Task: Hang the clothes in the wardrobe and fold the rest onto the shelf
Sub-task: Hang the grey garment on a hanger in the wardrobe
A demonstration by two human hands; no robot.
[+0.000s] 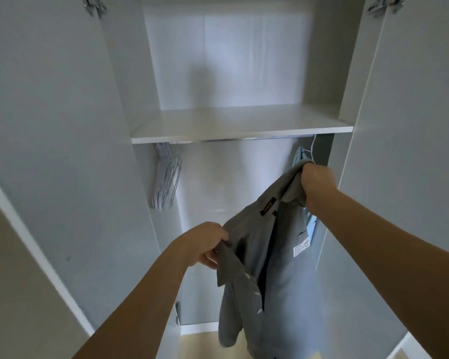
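Both hands are gripping a grey shirt (272, 268) inside the open wardrobe (62, 125): the left hand (202, 243) pinching its collar, the right hand (315, 180) clutching the shoulder below the shelf (239, 125), near a hanging blue garment (299, 155).

Two bare forearms, left hand (204, 243), right hand (318, 181); no sleeves visible.

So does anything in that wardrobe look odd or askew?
Only mildly: the spare hangers under the shelf are bunched at the far left, tilted sideways. The grey shirt, held by both hands, hangs crooked.
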